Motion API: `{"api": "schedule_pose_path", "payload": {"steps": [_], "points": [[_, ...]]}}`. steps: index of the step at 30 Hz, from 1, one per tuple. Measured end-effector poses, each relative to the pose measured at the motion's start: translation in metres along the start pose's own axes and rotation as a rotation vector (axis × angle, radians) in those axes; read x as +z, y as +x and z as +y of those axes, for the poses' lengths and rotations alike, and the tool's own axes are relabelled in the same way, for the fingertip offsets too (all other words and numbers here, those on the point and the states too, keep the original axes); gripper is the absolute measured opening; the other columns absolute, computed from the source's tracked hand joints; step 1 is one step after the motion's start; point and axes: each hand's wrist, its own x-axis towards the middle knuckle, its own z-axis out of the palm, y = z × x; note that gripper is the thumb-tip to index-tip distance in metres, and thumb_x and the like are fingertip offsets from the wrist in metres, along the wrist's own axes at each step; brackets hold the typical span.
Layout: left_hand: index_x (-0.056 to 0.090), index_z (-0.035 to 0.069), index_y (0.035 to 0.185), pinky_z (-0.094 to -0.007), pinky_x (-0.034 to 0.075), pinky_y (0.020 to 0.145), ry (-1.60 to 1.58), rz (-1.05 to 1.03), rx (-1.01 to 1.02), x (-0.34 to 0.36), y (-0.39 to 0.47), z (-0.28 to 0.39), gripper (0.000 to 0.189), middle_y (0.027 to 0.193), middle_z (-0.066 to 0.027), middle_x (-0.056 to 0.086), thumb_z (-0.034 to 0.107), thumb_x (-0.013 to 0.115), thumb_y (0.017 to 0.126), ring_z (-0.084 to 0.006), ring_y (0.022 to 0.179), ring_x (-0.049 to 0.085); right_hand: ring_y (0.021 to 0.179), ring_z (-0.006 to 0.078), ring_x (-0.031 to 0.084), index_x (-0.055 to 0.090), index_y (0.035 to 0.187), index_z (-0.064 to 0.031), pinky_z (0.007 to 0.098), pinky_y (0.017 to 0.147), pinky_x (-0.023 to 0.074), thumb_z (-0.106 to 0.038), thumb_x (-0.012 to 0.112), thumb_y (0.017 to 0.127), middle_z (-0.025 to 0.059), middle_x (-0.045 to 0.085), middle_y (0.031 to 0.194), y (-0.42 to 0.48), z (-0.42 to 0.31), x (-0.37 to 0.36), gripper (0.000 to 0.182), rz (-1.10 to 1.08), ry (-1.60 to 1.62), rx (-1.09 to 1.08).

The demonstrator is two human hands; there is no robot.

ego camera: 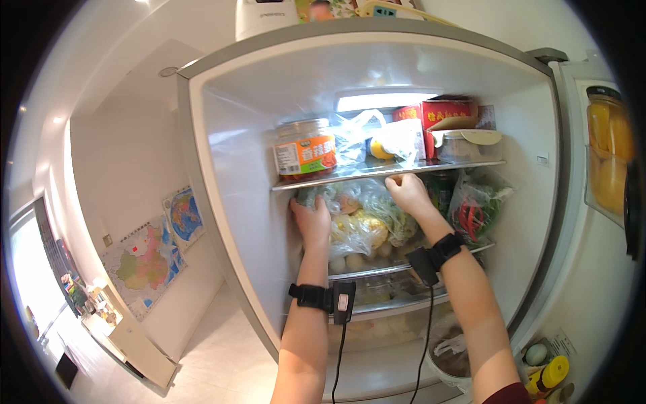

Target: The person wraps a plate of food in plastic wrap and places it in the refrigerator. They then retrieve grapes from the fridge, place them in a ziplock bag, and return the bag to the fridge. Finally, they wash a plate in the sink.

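Note:
Both my hands reach into an open refrigerator, on its middle shelf. My left hand is at the left end, against a clear plastic bag of leafy greens, thumb and fingers apart around its edge; how firmly it holds is hidden. My right hand is curled just under the front edge of the upper glass shelf, at the top of a clear bag of vegetables; whether the fingers pinch the plastic I cannot tell. Between the hands lies a bagged pale yellow vegetable, with round eggs below it.
On the upper shelf stand a plastic jar with an orange label, a white plastic bag, a red box and a lidded container. Bagged red chillies lie right. The open door holds a jar of yellow fruit. Cables hang from both wrists.

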Motion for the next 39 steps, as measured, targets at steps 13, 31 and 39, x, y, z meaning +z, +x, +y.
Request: {"api": "schedule_pose_path", "payload": {"steps": [13, 31, 39], "points": [[0.046, 0.002, 0.129, -0.052, 0.018, 0.11, 0.35, -0.084, 0.765, 0.004, -0.111, 0.038, 0.049, 0.147, -0.027, 0.024, 0.012, 0.06, 0.083, -0.044, 0.136, 0.022, 0.111, 0.0393, 0.056, 0.03, 0.136, 0.0113, 0.0396, 0.087, 0.0505, -0.049, 0.067, 0.072, 0.0305, 0.051, 0.126, -0.023, 0.023, -0.003, 0.096, -0.449, -0.09, 0.335], [0.053, 0.008, 0.123, -0.0511, 0.016, 0.112, 0.506, -0.416, 0.667, 0.013, -0.119, 0.007, 0.046, 0.136, -0.0202, 0.044, 0.027, 0.063, 0.082, -0.0352, 0.131, 0.035, 0.086, 0.0254, 0.063, 0.055, 0.112, 0.0008, 0.0398, 0.069, 0.0542, -0.02, 0.048, 0.085, 0.014, 0.061, 0.1, -0.013, 0.044, -0.044, 0.035, -0.149, 0.689, 0.446], [0.048, 0.006, 0.127, -0.0501, 0.016, 0.112, 0.491, -0.409, 0.642, 0.015, -0.12, 0.007, 0.051, 0.135, -0.0187, 0.045, 0.025, 0.063, 0.082, -0.0332, 0.13, 0.036, 0.118, 0.0427, 0.048, 0.034, 0.137, 0.0042, 0.0395, 0.102, 0.0379, -0.035, 0.06, 0.075, 0.0299, 0.049, 0.128, -0.019, 0.026, -0.034, 0.079, -0.334, -0.326, 0.208]]}}
